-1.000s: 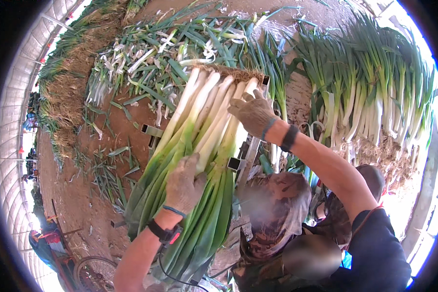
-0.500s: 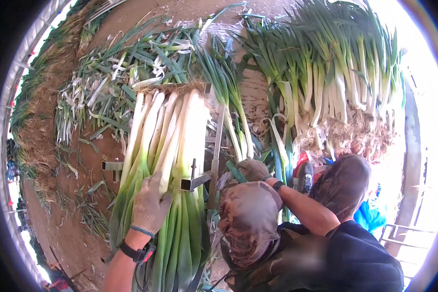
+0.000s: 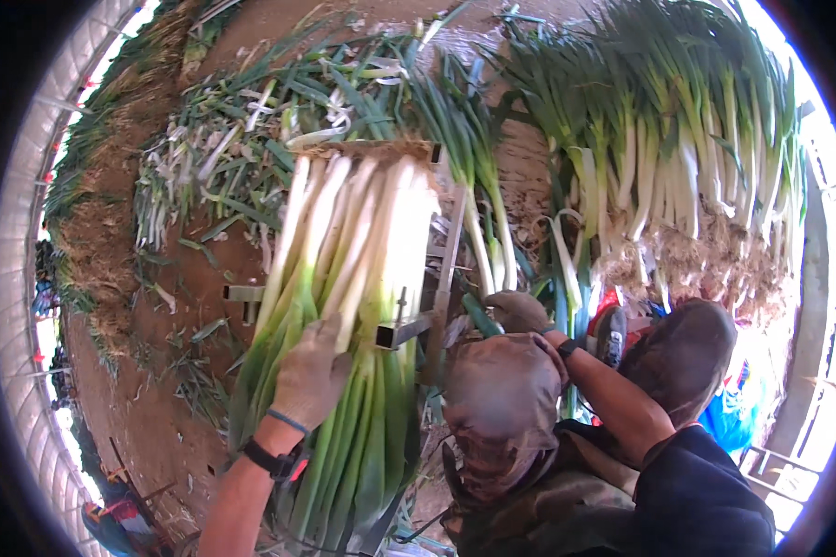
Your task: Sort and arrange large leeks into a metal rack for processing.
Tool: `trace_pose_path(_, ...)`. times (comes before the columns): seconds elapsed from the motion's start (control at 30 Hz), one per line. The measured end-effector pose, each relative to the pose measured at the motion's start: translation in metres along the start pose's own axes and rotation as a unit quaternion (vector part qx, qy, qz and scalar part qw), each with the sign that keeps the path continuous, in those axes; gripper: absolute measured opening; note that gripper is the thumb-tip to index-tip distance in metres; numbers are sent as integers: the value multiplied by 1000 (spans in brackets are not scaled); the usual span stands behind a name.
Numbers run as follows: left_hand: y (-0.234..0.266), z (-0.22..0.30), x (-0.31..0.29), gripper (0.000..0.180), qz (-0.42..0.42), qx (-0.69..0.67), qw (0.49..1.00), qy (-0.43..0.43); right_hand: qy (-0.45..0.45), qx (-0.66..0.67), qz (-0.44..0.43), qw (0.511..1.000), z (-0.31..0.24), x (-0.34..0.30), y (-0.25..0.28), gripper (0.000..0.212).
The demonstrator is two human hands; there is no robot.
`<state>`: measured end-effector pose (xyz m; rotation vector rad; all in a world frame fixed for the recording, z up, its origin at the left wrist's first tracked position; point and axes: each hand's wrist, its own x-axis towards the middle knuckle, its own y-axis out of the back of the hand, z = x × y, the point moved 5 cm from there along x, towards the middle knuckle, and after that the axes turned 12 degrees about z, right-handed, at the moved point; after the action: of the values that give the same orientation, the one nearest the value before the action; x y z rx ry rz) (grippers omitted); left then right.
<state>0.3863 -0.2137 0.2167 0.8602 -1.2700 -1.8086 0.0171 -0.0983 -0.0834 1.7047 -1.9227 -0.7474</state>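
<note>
Long leeks lie in a bundle in a metal rack, roots at the far end against its crosspiece, green leaves toward me. My left hand, in a pale knit glove, lies on top of the bundle where white turns green. Its fingers stretch forward, with the thumb apart to the right. My right hand, also gloved, is by my left knee, its fingers curled. A green leaf piece is right beside it; whether the fingers hold it is hidden. Two or three loose leeks lie just beyond that hand.
A large row of leeks with roots lies at the far right. Trimmed leaves are heaped behind and left of the rack. More leeks are stacked along the far left edge. My bent knees are right of the rack.
The whole scene has shifted right and slightly upward in the view. Both hands keep their places against the leeks and the rack.
</note>
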Motion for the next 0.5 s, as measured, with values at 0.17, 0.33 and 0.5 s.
trace_pose_path(0.17, -27, -13, 6, 66, 69, -36, 996, -32, 45, -59, -1, 997, 34, -5, -36, 29)
trace_pose_path(0.33, -56, 2, 23, 74, 37, 26, 999, 12, -53, -35, 25, 998, 62, -19, -26, 28)
trace_pose_path(0.5, -65, 7, 29, 61, 53, 39, 997, 34, -108, -107, 90, 984, 110, 11, 50, 30)
